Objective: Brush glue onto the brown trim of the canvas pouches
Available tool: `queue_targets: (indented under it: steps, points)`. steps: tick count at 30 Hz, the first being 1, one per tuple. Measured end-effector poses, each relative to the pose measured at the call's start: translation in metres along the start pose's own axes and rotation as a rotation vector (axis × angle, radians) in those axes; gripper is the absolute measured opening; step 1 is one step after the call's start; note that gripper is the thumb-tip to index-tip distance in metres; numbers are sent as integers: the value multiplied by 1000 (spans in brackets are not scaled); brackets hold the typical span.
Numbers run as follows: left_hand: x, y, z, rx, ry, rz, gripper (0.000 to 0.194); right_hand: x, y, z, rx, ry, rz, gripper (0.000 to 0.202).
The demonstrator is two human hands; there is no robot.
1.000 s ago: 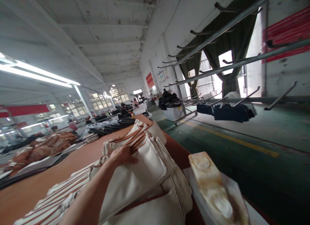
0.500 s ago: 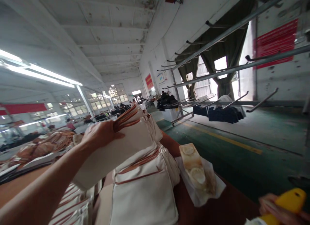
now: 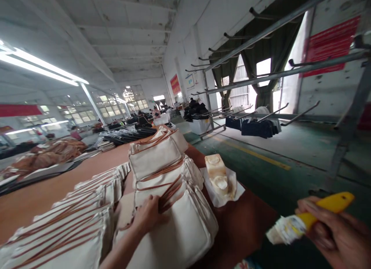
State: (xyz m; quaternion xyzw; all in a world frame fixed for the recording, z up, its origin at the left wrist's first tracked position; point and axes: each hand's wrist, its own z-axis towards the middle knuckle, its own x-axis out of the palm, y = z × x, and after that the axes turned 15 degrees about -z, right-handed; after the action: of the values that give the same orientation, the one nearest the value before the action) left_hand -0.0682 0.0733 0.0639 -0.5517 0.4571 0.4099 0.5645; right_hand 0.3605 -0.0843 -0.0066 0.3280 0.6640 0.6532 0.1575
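Observation:
My left hand (image 3: 149,215) is closed on the brown-trimmed upper edge of a white bag (image 3: 176,238). This bag lies at the near end of an overlapping row of similar bags; brown straps (image 3: 171,193) stick out beside the fingers. At the lower right, my right hand (image 3: 333,226) grips a brush (image 3: 307,219) by its yellow handle. Its bristle end is wrapped in whitish, crusted material and points left, away from the bags. A stained, whitish plastic container (image 3: 216,172) lies on a white sheet (image 3: 213,193), right of the row.
Another row of white bags with brown trim (image 3: 72,219) fills the left of the brown tabletop (image 3: 116,151). Farther back are brown bundles (image 3: 52,157) and black pieces (image 3: 127,134). A metal rack with prongs (image 3: 246,83) stands on the right, dark bags (image 3: 257,128) hanging low on it.
My left hand has come down and nearer; the bags it held up now lie on the row. My right hand has risen into fuller view with the brush. The camera view has shifted.

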Motion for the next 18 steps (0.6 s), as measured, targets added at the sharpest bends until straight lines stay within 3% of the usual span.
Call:
queue_targets:
  steps: [2, 4, 7, 9, 14, 18]
  points:
    - [35, 4, -8, -8, -102, -10, 69, 7, 4, -11, 71, 5, 19, 36]
    - [51, 6, -11, 82, -182, -47, 75, 13, 3, -16, 107, 10, 21, 40]
    - [58, 1, -9, 251, -148, -138, 50, 24, -1, -17, 90, 64, 21, 39]
    - [63, -6, -4, 268, -122, -168, 32, 35, -4, -18, 71, 87, 30, 39]
    - [76, -24, 15, 225, -206, -172, 23, 64, -8, -26, 52, 162, 30, 41]
    - [75, -29, 16, 246, -261, -174, 13, 74, -9, -29, 66, 209, 1, 43]
